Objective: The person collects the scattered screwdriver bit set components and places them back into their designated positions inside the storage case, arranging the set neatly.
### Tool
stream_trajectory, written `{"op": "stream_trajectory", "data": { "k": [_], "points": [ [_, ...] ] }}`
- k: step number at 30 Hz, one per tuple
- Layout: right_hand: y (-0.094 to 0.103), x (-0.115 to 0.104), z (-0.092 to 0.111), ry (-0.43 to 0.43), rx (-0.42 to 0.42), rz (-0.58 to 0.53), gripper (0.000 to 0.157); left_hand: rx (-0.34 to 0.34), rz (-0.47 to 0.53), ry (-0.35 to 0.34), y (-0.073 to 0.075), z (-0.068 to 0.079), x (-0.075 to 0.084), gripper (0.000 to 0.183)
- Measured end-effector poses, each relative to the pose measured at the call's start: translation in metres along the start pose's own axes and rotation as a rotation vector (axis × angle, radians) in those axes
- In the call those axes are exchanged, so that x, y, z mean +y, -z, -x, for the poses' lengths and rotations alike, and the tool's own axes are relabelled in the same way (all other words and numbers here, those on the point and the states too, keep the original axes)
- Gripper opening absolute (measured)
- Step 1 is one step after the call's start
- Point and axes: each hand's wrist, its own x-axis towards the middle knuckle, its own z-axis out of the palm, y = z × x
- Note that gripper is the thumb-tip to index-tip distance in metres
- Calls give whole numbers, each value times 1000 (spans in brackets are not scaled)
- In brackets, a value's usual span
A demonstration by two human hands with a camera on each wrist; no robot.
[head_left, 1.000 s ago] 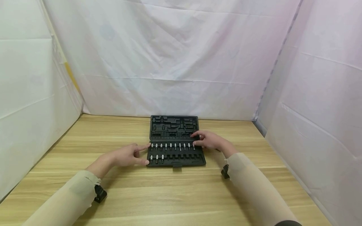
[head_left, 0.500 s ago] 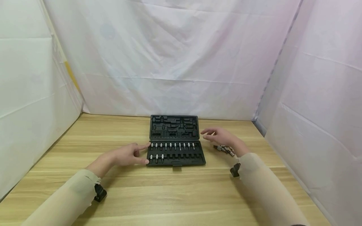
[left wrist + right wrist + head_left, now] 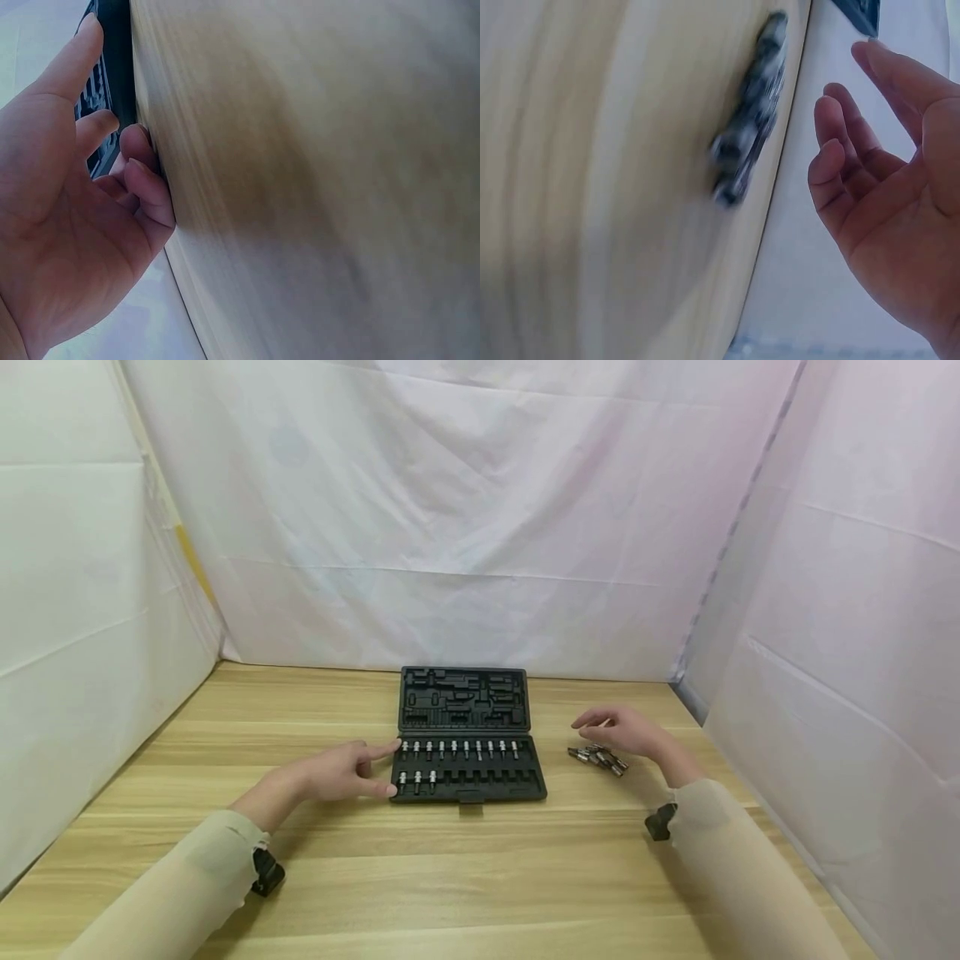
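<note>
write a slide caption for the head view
Left hand at the edge of an open black case holding metal bits, empty right hand near loose bits on a wooden table.

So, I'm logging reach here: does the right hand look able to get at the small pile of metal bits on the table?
Probably yes: the right hand is empty and hovers close to the pile of metal bits, and nothing visible stands between them.
</note>
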Motion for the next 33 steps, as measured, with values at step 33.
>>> {"op": "stream_trajectory", "data": {
  "k": [33],
  "points": [
    [18,58,48,0,-90,74,18,-5,11,-1,-2,-1,0,93]
  ]
}}
